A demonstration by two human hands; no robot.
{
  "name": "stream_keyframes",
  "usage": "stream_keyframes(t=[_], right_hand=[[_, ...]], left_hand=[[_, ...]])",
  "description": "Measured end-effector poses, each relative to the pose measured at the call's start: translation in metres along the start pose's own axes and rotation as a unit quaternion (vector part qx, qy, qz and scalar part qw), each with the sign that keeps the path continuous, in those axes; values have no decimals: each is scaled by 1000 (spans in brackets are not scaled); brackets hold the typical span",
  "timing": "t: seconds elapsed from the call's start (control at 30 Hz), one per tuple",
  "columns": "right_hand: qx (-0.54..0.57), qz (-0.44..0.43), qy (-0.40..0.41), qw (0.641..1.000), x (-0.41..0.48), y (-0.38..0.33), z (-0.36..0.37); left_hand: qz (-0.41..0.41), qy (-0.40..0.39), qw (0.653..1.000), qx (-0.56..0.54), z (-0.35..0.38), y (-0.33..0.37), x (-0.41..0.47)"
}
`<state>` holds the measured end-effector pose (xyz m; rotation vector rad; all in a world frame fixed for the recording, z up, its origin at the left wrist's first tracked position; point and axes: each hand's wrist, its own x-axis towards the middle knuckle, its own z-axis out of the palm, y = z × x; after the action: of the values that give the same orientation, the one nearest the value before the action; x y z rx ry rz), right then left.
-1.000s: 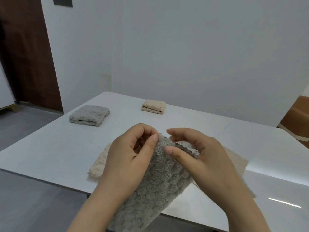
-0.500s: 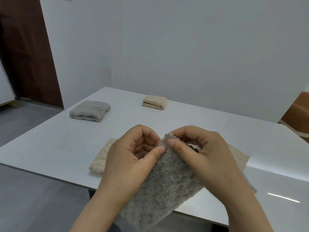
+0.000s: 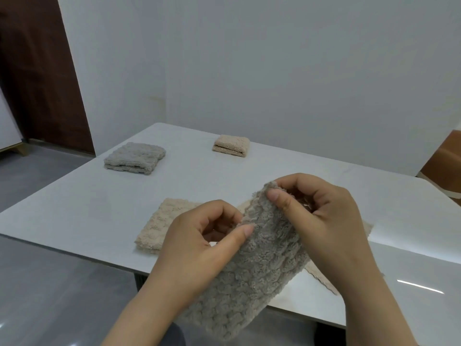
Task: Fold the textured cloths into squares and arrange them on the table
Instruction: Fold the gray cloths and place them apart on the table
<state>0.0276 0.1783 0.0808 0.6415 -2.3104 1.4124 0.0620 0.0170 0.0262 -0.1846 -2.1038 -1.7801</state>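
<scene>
Grey nubbly fleece cloth (image 3: 252, 283) hung below the fingers, over the near edge of the white glossy table (image 3: 99, 208). Left hand (image 3: 199, 248) pinched its upper edge, thumb against curled fingers; right hand (image 3: 331, 221) pinched the top corner. Judged soft, light and limp; best gripped at the corners.

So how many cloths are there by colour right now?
Grey textured cloths: 2, a folded grey cloth square on the white table and a loose grey cloth pinched by the left hand and right hand.
Beige textured cloths: 2, a folded beige cloth square and a flat beige cloth.
Total: 4.
</scene>
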Motion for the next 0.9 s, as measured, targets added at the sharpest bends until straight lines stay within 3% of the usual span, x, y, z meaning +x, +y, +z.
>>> stream_keyframes(t=[0.9], right_hand=[[17, 24, 87, 996, -5, 33, -12]], left_hand=[[-43, -69, 981, 178, -12, -60, -28]])
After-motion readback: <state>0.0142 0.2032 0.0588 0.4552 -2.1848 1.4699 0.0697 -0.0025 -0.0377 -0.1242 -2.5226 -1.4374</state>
